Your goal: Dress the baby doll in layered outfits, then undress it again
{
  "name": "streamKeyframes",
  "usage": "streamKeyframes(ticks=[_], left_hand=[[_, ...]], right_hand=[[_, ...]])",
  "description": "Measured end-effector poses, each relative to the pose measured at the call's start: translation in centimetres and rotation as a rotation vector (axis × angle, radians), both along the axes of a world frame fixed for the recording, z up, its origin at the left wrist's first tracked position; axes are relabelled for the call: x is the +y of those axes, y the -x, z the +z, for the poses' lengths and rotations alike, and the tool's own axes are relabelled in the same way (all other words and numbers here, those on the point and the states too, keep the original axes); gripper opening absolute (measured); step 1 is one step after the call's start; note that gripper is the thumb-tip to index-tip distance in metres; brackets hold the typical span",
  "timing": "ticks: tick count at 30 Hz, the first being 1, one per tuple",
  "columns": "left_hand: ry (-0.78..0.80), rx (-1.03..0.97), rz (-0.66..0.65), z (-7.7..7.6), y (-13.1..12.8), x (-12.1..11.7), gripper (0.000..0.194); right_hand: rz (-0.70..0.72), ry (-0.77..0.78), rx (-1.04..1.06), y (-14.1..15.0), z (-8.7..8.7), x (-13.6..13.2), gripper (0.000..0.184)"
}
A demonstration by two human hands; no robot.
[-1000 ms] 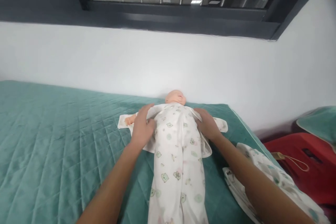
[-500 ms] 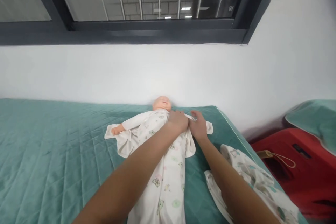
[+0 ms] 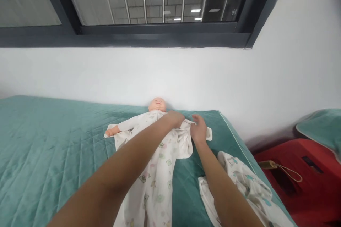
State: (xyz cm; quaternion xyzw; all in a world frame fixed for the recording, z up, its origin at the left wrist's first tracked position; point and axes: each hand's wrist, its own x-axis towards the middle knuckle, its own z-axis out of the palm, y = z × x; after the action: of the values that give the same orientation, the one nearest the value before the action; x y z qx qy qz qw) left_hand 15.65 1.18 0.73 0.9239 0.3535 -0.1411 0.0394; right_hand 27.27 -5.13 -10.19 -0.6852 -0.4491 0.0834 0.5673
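Observation:
A baby doll [image 3: 157, 104] lies face up on a green quilted bed, its head by the wall. White printed baby clothes [image 3: 160, 163] cover its body and legs. Its arm on the left is sleeved, with the hand [image 3: 113, 131] bare. Across the doll's chest reaches my left hand [image 3: 176, 118], closed on the clothing near the shoulder on the right; its fingertips are hidden. My right hand [image 3: 199, 129] curls round the far end of the sleeve [image 3: 188, 123] on that side, thumb and fingers bent about it. The doll's other hand is out of sight.
A crumpled white printed cloth [image 3: 247, 184] lies on the bed [image 3: 66, 156] under my right forearm. Beyond the bed's right edge is a red plastic object [image 3: 301, 170] with a looped cord [image 3: 291, 173]. A green cushion-like piece [image 3: 322, 127] rests above it. Wall and window close off the back.
My left hand has crossed from the left side of the doll's chest to the right shoulder. My right hand has shifted out to the sleeve's end. The view has turned slightly.

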Motion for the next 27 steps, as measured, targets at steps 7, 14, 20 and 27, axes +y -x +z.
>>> streamKeyframes(ticks=[7,14,20,27], left_hand=[[-0.022,-0.072,-0.048,-2.0,-1.2,-0.3,0.033],[-0.049,-0.037,-0.033,2.0,2.1,1.3,0.028],[-0.061,0.002,-0.006,4.2,3.4,1.6,0.032],[-0.025,-0.043,-0.017,3.0,2.8,-0.5,0.033]], right_hand=[[-0.014,0.025,0.057,-0.3,0.3,-0.2,0.044],[0.004,-0.034,0.146,-0.5,0.8,-0.6,0.04],[0.004,-0.083,0.284,-1.2,-0.1,-0.1,0.034],[-0.067,-0.194,0.517,-2.8,-0.9,0.2,0.042]])
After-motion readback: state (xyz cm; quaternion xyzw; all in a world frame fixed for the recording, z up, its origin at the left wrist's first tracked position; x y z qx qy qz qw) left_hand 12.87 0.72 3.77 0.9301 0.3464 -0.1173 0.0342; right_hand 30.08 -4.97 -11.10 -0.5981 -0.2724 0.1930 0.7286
